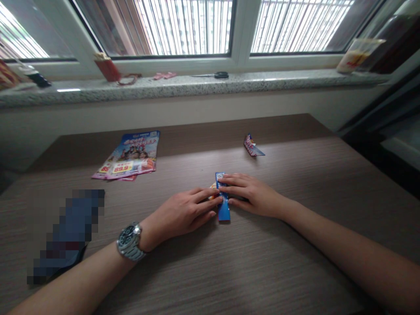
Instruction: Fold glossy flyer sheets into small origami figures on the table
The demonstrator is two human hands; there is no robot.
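Observation:
A narrow blue strip of folded printed paper (224,211) lies on the brown wooden table (256,267), its long side pointing away from me. My left hand (188,208), with a metal watch at the wrist, rests its fingertips on the strip's left side. From the right, my right hand (251,192) lays its slightly spread fingers on the strip's upper and middle part. Both hands are flat and press on the paper. A bit of yellowish paper shows at the strip's left edge, partly hidden by my left fingers.
Printed flyers (134,153) lie at the back left. A small folded paper piece (251,146) stands at the back right. A blurred dark-blue object (70,232) is at the left. Scissors (221,75), a red box (107,68) and a plastic cup (356,57) are on the sill.

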